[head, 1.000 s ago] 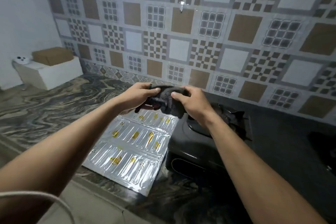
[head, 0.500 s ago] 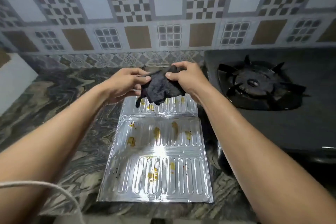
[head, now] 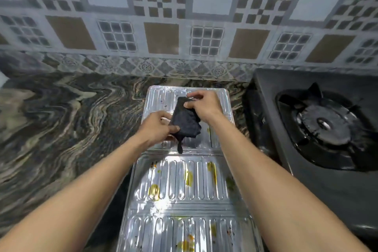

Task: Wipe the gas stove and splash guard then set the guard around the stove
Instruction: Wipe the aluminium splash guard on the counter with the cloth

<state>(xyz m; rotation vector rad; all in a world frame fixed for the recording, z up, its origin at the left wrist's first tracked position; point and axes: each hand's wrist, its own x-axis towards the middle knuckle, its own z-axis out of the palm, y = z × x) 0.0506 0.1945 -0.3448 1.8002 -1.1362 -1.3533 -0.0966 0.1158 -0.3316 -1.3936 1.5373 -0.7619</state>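
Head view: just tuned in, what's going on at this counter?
A person holds a dark cloth in both hands, left hand and right hand, over the foil splash guard. The guard lies flat on the marble counter, yellow stains showing on it. The gas stove sits to its right, with no guard around it.

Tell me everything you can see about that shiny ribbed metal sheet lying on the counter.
The splash guard is a thin, foil-like silvery sheet, seemingly aluminium, pressed with rows of raised ribs. It lies flat and unfolded in hinged panels on the marbled countertop, just left of the black gas stove. Yellow, greasy-looking splatters and small dark specks dot its nearer panels. Over its far panel, the left hand and right hand hold a dark cloth; whether the cloth touches the sheet is unclear.
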